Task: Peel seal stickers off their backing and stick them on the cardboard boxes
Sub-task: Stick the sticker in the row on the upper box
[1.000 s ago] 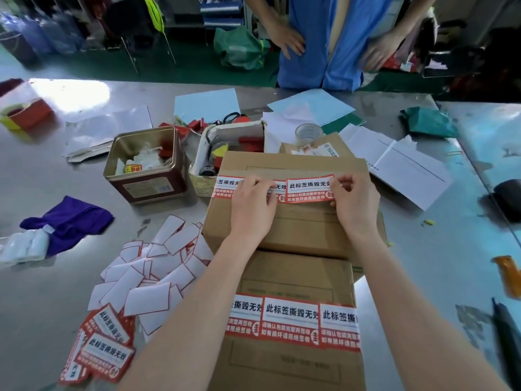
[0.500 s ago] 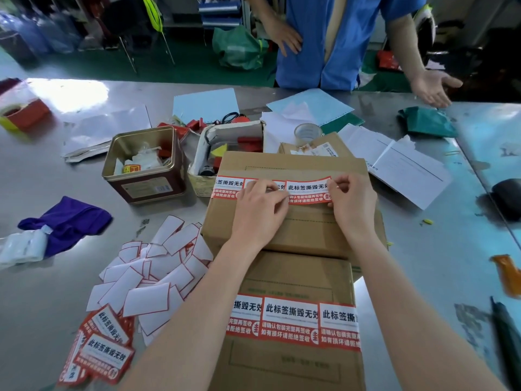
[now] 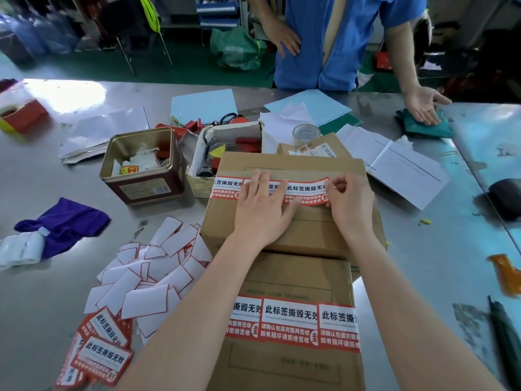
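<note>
On steel table (image 3: 439,263), 2 cardboard boxes (image 3: 290,162), loose sticker backings (image 3: 146,277)

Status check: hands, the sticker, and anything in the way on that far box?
Left hand flat, pressing the sticker strip onto the far box. Right hand pinching the strip's right end. Box top unobstructed.

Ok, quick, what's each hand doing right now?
Left hand: open, flat fingers pressing the seal sticker onto the box.
Right hand: pinching that sticker's right end.
</note>
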`<state>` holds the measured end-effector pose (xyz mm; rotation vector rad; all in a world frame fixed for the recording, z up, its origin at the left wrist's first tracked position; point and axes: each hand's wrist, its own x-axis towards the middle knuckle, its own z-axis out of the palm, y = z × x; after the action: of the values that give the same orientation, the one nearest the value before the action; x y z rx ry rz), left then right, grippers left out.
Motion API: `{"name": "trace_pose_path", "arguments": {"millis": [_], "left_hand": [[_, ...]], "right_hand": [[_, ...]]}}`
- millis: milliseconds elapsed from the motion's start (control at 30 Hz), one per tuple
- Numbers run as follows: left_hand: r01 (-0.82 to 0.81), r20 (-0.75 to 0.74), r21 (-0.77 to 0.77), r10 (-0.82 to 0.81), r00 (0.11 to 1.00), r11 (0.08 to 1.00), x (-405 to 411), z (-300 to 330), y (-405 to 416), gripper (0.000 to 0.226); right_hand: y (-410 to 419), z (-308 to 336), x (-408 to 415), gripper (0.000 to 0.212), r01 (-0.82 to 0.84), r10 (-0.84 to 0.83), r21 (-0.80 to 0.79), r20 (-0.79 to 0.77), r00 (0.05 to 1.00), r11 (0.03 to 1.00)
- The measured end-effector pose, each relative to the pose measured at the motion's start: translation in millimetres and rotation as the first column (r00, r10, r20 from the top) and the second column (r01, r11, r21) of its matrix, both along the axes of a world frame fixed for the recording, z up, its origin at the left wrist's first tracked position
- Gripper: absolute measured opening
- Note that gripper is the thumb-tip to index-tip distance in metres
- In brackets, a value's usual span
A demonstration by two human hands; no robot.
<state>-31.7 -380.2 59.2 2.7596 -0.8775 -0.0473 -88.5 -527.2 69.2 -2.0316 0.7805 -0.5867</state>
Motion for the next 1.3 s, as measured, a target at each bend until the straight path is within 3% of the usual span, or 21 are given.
{"name": "trace_pose_path", "arguments": {"millis": [133, 233, 433, 600, 767, 967, 1033, 1167, 1300], "left_hand": [[0.05, 0.062, -0.035, -0.047, 0.997, 0.998, -4, -3, 8, 0.058], [0.153, 0.118, -0.153, -0.136, 0.984, 0.976, -9, -4, 18, 0.055], [0.18, 0.106, -0.238, -0.159, 0.982, 0.954, -11, -4, 23, 0.059], [0.18, 0.113, -0.237, -0.156, 0.981, 0.955, -11, -5, 22, 0.056], [0.181, 0.121, -0.225, -0.156, 0.98, 0.957, -11, -6, 24, 0.051], [0.198, 0.123, -0.234, -0.172, 0.977, 0.952, -11, -6, 24, 0.05], [0.217, 0.14, -0.179, -0.193, 0.971, 0.96, -14, -4, 23, 0.058], [0.284, 0.073, 0.091, -0.291, 0.954, 0.955, -22, 1, 13, 0.071], [0.308, -0.026, 0.172, -0.308, 0.951, 0.936, -19, 3, -12, 0.086]], "right_hand": [[1, 0, -1, 0.01, -0.013, 0.013, -0.007, 0.001, 1.0, 1.0], [0, 1, -2, 0.013, -0.034, 0.033, -0.034, -0.022, 0.999, 0.999], [-5, 5, -7, 0.018, -0.063, 0.055, -0.1, -0.074, 0.996, 0.993], [-8, 3, -7, 0.021, 0.025, -0.025, 0.032, -0.017, 1.0, 0.999], [-2, 2, -11, 0.027, 0.055, -0.057, 0.047, 0.04, 0.998, 0.997], [-21, 4, -21, 0.014, 0.194, -0.219, 0.174, 0.137, 0.966, 0.965], [-25, 3, -25, 0.014, 0.214, -0.24, 0.172, 0.145, 0.96, 0.962], [-22, 0, -26, 0.017, 0.209, -0.225, 0.111, 0.162, 0.961, 0.972], [-21, 1, -25, 0.016, 0.211, -0.227, 0.104, 0.171, 0.959, 0.972]]}}
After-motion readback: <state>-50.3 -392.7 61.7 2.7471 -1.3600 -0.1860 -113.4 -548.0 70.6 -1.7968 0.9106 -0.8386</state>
